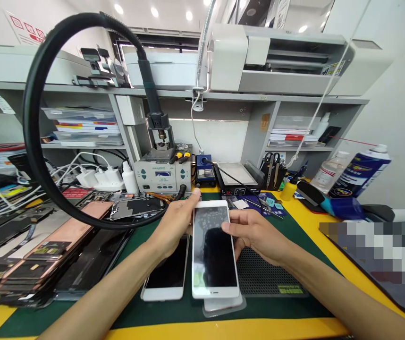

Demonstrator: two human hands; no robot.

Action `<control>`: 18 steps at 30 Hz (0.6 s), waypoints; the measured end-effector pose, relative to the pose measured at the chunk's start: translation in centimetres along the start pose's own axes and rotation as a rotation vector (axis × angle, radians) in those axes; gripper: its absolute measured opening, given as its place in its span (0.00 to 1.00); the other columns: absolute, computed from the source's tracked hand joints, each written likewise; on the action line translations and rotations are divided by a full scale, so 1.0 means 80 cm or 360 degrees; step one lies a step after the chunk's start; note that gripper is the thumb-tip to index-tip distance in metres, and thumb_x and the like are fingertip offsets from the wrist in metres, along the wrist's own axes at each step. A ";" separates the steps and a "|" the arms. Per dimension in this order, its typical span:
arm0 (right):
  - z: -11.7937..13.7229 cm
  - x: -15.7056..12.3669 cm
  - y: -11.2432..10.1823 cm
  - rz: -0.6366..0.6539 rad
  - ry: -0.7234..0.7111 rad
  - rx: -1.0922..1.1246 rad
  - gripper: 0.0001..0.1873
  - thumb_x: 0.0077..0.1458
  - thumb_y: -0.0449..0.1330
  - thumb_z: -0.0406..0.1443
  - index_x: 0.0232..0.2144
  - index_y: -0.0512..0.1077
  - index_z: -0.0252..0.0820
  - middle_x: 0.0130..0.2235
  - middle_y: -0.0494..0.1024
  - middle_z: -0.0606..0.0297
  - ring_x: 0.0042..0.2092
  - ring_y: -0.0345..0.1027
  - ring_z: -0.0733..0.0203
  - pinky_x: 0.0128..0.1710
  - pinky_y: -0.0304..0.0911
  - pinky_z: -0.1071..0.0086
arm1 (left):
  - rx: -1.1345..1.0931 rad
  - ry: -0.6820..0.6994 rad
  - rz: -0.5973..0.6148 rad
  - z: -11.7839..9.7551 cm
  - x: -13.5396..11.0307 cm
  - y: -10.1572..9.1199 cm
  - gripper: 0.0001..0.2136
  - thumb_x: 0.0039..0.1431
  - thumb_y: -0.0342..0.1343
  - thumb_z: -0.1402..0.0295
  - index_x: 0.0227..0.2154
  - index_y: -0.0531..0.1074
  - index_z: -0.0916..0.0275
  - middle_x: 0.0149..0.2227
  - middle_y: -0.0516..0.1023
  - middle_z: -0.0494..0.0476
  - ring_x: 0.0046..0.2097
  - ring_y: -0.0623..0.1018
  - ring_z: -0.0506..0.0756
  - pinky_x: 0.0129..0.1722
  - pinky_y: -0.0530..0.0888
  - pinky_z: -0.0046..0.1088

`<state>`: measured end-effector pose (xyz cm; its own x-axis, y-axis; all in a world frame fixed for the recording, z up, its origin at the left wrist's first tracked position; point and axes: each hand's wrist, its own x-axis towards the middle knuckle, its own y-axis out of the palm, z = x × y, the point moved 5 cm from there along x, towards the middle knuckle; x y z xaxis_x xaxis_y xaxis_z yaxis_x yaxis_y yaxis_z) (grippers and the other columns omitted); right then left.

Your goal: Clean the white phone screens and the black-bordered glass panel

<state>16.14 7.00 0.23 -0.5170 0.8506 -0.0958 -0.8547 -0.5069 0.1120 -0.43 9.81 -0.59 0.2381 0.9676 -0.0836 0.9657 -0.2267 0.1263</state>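
Note:
Between my two hands is a white-framed smartphone (209, 278), its dark, spotted screen facing up and its earpiece end towards me. My left hand (176, 224) grips its far left corner, with the thumb pointing away along the edge. On the right side, my right hand (259, 231) holds the edge, the thumb resting on the screen and the fingers partly hidden behind. Under its near end, a white item in a clear plastic sleeve (223, 307) sticks out. A second white phone (163, 283) with a black screen lies on the green mat, left of the held one.
Phone parts and screens (57, 236) are piled at the left. A thick black hose (29, 123) loops up from a hot-air station (163, 177). A black perforated pad (269, 274) lies under my right forearm. A spray can (360, 170) stands at the right.

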 end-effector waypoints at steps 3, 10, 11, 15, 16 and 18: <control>0.006 -0.001 -0.006 -0.0080 -0.0068 0.0037 0.21 0.51 0.72 0.45 0.40 0.79 0.35 0.33 0.79 0.61 0.29 0.74 0.64 0.26 0.75 0.71 | 0.0029 0.0137 0.0132 -0.004 -0.009 0.017 0.23 0.51 0.70 0.51 0.43 0.77 0.63 0.39 0.83 0.60 0.36 0.80 0.57 0.35 0.74 0.31; 0.007 -0.001 -0.008 -0.0030 -0.0102 0.0015 0.23 0.53 0.71 0.46 0.44 0.79 0.35 0.35 0.80 0.60 0.29 0.76 0.63 0.27 0.76 0.71 | -0.0023 0.0135 0.0058 0.007 -0.004 0.015 0.20 0.56 0.66 0.49 0.33 0.77 0.64 0.30 0.80 0.56 0.28 0.75 0.53 0.29 0.71 0.29; 0.006 -0.001 -0.007 -0.0030 -0.0098 0.0017 0.23 0.53 0.71 0.46 0.44 0.79 0.35 0.35 0.80 0.59 0.29 0.76 0.63 0.27 0.76 0.71 | -0.0012 0.0113 0.0012 0.007 -0.002 0.011 0.22 0.57 0.64 0.47 0.29 0.76 0.65 0.26 0.78 0.55 0.26 0.73 0.52 0.27 0.69 0.28; 0.004 0.000 -0.008 -0.0060 -0.0084 0.0017 0.24 0.52 0.71 0.46 0.44 0.79 0.34 0.35 0.81 0.58 0.29 0.75 0.63 0.25 0.75 0.71 | -0.0009 0.0031 -0.0054 0.005 -0.001 0.001 0.28 0.58 0.56 0.40 0.23 0.73 0.64 0.22 0.73 0.55 0.24 0.72 0.54 0.25 0.68 0.30; 0.004 0.001 -0.009 -0.0077 -0.0092 0.0015 0.23 0.52 0.71 0.46 0.44 0.79 0.33 0.35 0.81 0.58 0.29 0.74 0.63 0.25 0.75 0.71 | 0.0001 0.0029 -0.0020 0.004 -0.003 0.003 0.27 0.58 0.57 0.40 0.26 0.74 0.64 0.23 0.75 0.56 0.26 0.74 0.55 0.26 0.70 0.31; 0.005 0.003 -0.013 -0.0127 -0.0125 0.0035 0.23 0.53 0.71 0.46 0.44 0.80 0.34 0.36 0.81 0.57 0.30 0.75 0.62 0.26 0.75 0.70 | 0.0072 0.0065 0.0078 0.002 -0.007 0.011 0.23 0.54 0.65 0.46 0.34 0.75 0.63 0.30 0.80 0.58 0.30 0.78 0.57 0.31 0.73 0.32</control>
<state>16.93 7.74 0.46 -0.4414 0.8969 -0.0277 -0.8913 -0.4347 0.1286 0.32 9.02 -0.61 0.2817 0.9588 -0.0376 0.9569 -0.2778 0.0844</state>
